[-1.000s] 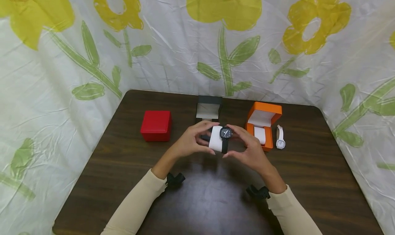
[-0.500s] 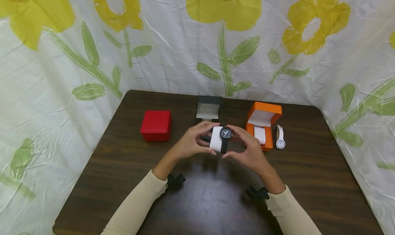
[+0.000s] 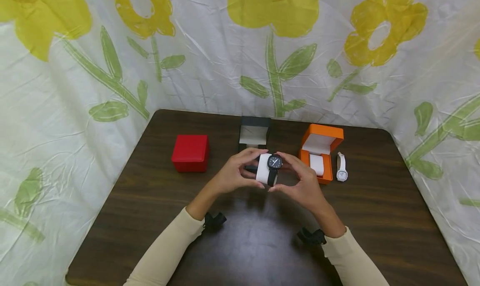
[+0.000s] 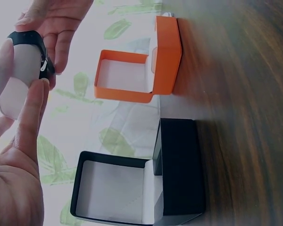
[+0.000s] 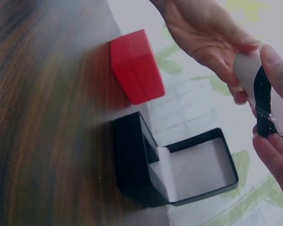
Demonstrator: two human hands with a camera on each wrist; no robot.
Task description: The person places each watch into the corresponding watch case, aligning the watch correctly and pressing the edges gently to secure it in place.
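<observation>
Holds a black watch [image 3: 275, 162], looped by its strap [image 3: 273, 178] round a white cushion [image 3: 263, 169], in mid-air above the tabletop [image 3: 123, 219], with the dial toward the head camera, perhaps to keep it easy to see. Grips the bare end of the cushion in the left hand [image 3: 232, 173], with thumb below and fingers above, probably to stop it from turning. Pinches the strapped end in the right hand [image 3: 305, 181], again from above and below, apparently to steady the loop without covering the dial. Shows a metal buckle [image 5: 264, 114] in the right wrist view, on the side away from the head camera; cannot be told from there whether fully fastened. Beyond the hands, on the tabletop, a black box [image 3: 256, 122] with its lid up at the back, likely turned so for easy reach from the near side. To the right, in like pose, an orange box [image 3: 325, 129] with a second cushion [image 3: 316, 164] in its base. Just beside that, a white watch [image 3: 341, 171] lying loose, maybe kept near the orange box for convenience. To the left, well apart, a red box [image 3: 190, 152] with its lid down. Behind the tabletop, a flowered cloth [image 3: 210, 73], seemingly hung as a backdrop.
</observation>
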